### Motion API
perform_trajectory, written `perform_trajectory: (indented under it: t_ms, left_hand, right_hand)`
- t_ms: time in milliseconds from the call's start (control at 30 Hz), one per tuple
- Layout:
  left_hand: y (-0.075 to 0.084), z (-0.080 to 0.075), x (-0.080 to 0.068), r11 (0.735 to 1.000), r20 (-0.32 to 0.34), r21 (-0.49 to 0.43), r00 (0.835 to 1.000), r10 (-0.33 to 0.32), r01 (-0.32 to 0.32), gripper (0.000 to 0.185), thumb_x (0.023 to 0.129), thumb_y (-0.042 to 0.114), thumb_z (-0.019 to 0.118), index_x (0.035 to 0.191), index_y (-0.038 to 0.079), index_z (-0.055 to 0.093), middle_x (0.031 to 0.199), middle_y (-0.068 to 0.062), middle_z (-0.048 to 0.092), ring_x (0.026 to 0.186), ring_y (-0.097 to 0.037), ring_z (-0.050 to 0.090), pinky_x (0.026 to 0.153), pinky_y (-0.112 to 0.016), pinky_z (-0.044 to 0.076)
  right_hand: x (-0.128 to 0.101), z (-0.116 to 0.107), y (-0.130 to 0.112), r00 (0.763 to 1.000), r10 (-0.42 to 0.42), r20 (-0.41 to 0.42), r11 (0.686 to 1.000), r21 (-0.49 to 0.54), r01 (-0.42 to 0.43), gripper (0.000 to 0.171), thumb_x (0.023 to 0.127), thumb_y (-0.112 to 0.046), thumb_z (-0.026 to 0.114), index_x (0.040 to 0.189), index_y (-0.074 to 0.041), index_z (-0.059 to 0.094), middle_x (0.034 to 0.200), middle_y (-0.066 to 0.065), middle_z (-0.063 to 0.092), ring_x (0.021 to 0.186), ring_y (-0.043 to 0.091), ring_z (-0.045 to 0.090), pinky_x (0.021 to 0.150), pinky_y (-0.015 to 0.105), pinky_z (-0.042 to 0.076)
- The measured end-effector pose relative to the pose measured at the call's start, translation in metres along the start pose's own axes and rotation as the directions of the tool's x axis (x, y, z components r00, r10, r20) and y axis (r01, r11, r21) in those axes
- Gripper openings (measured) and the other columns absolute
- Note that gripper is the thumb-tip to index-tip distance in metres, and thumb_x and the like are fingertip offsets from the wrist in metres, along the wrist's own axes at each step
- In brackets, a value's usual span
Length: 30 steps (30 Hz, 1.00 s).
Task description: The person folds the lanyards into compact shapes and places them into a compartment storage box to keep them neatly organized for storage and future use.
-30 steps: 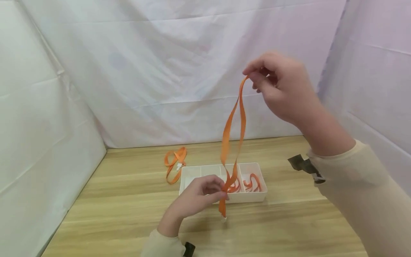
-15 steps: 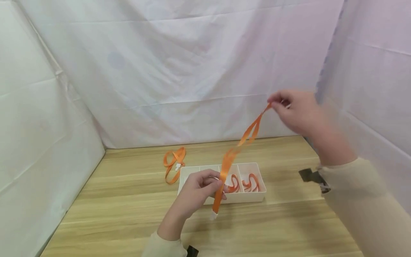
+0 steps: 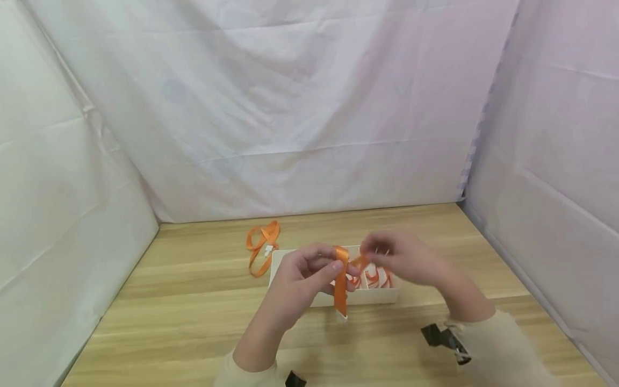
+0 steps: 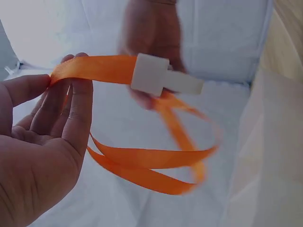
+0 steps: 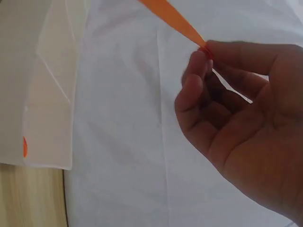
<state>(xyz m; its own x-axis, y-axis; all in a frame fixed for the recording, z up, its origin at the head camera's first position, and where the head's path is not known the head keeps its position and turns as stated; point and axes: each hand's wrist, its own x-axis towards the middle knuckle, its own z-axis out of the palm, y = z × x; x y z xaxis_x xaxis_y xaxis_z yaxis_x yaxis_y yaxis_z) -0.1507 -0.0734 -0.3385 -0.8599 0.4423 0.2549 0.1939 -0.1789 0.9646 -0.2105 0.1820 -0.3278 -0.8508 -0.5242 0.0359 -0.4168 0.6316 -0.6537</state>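
Between my hands is an orange lanyard (image 3: 340, 285) with a white plastic clip (image 4: 150, 75) at one end. My left hand (image 3: 309, 277) pinches the strap near that end, between thumb and fingers, so the clip end hangs down below it in the head view. My right hand (image 3: 408, 260) pinches the far end of the same strap between thumb and fingertip, as the right wrist view shows. In the left wrist view the slack strap bends in loops below the clip. Both hands are over a white divided box (image 3: 358, 296), whose middle they partly hide.
Coiled orange lanyards (image 3: 374, 278) lie in the right compartments of the box. Another orange lanyard (image 3: 271, 234) with a white clip lies loose on the wooden table (image 3: 193, 301), behind the box's left corner. White cloth (image 3: 290, 107) surrounds the table at the back and sides.
My right hand has come down from high on the right to beside my left hand, bringing the strap's far end along. The strap, stretched upward before, is now slack and folded between them.
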Motion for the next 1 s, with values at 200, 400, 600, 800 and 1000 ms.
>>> perform_trajectory:
  t_ms: [200, 400, 600, 800, 1000]
  left_hand:
    - [0.016, 0.011, -0.005, 1.000, -0.030, -0.017, 0.999, 0.018, -0.018, 0.021, 0.105, 0.010, 0.063, 0.120, -0.005, 0.068, 0.113, -0.032, 0.072, 0.090, -0.012, 0.077, 0.078, -0.038, 0.067]
    - [0.015, 0.016, -0.003, 0.997, -0.269, 0.070, 0.963, -0.014, 0.034, 0.017, 0.099, 0.009, 0.072, 0.109, -0.004, 0.076, 0.101, -0.016, 0.077, 0.090, -0.015, 0.074, 0.082, -0.034, 0.065]
    - [0.013, 0.014, -0.004, 0.989, -0.399, 0.107, 0.916, -0.051, 0.102, 0.014, 0.094, 0.014, 0.078, 0.102, 0.003, 0.079, 0.093, -0.007, 0.077, 0.084, -0.017, 0.070, 0.080, -0.029, 0.059]
    - [0.011, 0.016, -0.004, 0.990, -0.397, 0.064, 0.914, -0.087, 0.122, 0.017, 0.093, 0.015, 0.080, 0.101, 0.001, 0.079, 0.092, -0.001, 0.076, 0.088, -0.019, 0.070, 0.092, -0.036, 0.056]
    - [0.010, 0.017, -0.005, 0.985, -0.392, 0.068, 0.912, -0.118, 0.157, 0.017, 0.095, 0.017, 0.078, 0.102, 0.002, 0.079, 0.099, -0.001, 0.076, 0.095, -0.017, 0.069, 0.093, -0.037, 0.053]
  right_hand:
    - [-0.016, 0.029, -0.010, 0.983, -0.154, 0.098, 0.979, 0.149, 0.139, 0.013, 0.109, -0.028, 0.063, 0.108, -0.026, 0.075, 0.104, -0.009, 0.072, 0.094, 0.007, 0.065, 0.080, 0.027, 0.057]
    - [-0.031, 0.051, -0.019, 0.985, -0.165, -0.046, 0.883, 0.439, 0.168, 0.047, 0.119, -0.026, 0.028, 0.131, -0.010, 0.071, 0.127, 0.011, 0.075, 0.121, 0.024, 0.071, 0.106, 0.036, 0.056]
    - [-0.039, 0.066, -0.042, 0.882, 0.177, -0.437, 0.942, 0.335, -0.023, 0.026, 0.112, -0.038, 0.056, 0.119, -0.021, 0.073, 0.116, -0.001, 0.076, 0.102, 0.017, 0.071, 0.087, 0.031, 0.060]
    - [-0.042, 0.076, -0.050, 0.911, -0.072, -0.407, 0.918, 0.330, 0.220, 0.014, 0.106, -0.014, 0.065, 0.112, -0.016, 0.078, 0.108, -0.005, 0.076, 0.097, 0.009, 0.070, 0.086, 0.027, 0.059]
    - [-0.042, 0.081, -0.053, 0.959, -0.002, -0.285, 0.853, 0.499, 0.150, 0.011, 0.105, -0.017, 0.069, 0.105, -0.012, 0.078, 0.103, 0.000, 0.073, 0.092, 0.012, 0.068, 0.081, 0.026, 0.059]
